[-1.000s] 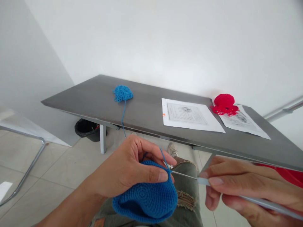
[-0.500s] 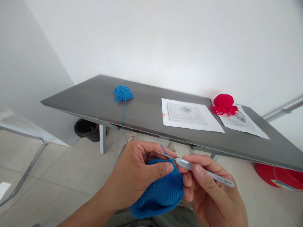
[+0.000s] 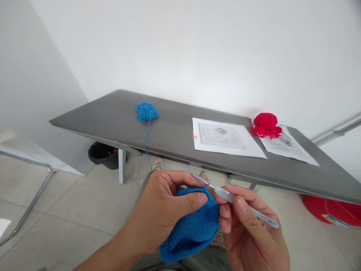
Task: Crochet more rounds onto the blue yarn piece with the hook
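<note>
My left hand (image 3: 172, 207) pinches the upper edge of a blue crochet piece (image 3: 191, 227), thumb in front and fingers behind. The piece is rounded, with spiral stitches and a folded-in lower part. In my right hand (image 3: 254, 222) is a crochet hook (image 3: 225, 194) with a pale grey handle, gripped between thumb and fingers. Its thin metal shaft points up and left, with blue yarn looped on it near the piece's top edge. A blue yarn strand (image 3: 146, 141) runs from the loose blue yarn ball (image 3: 146, 111) on the table down behind my left hand.
The grey table (image 3: 172, 131) stands against a white wall. On it lie a printed sheet (image 3: 225, 139) and a second sheet (image 3: 301, 150) under red yarn (image 3: 265, 124). A black bin (image 3: 104, 156) and a red bucket (image 3: 324, 210) stand on the floor.
The hook has drawn slightly right and tilted more steeply, its handle now a little farther from my left thumb. The blue piece has shifted slightly right.
</note>
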`<move>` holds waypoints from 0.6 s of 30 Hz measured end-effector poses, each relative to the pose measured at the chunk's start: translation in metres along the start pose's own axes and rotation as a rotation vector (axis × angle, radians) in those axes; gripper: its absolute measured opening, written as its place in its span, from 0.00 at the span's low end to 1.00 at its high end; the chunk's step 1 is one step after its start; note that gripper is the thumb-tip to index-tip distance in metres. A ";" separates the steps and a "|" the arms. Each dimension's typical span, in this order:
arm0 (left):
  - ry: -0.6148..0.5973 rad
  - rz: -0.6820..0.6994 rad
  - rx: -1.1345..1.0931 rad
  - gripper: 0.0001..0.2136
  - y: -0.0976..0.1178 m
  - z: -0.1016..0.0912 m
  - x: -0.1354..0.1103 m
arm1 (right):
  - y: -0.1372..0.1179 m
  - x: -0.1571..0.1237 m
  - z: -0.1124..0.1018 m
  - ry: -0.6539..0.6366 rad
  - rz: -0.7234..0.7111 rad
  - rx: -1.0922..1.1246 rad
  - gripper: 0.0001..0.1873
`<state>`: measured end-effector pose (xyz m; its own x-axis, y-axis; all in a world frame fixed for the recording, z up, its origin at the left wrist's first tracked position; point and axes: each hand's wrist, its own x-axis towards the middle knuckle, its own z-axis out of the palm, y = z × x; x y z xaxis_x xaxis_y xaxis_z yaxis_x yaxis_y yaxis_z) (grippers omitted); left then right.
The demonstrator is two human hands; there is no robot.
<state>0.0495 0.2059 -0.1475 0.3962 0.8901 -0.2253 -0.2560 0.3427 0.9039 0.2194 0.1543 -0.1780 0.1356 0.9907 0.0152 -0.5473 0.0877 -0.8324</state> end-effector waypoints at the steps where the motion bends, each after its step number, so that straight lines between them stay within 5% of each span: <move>1: 0.003 0.020 -0.004 0.07 0.001 0.000 0.000 | 0.000 0.000 0.000 0.003 0.001 0.001 0.07; 18: 0.015 0.051 0.025 0.10 0.005 -0.002 -0.004 | -0.004 -0.001 0.001 -0.052 0.023 0.006 0.07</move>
<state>0.0448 0.2045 -0.1430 0.3700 0.9107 -0.1837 -0.2534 0.2891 0.9232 0.2208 0.1527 -0.1743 0.0797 0.9965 0.0249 -0.5545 0.0651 -0.8296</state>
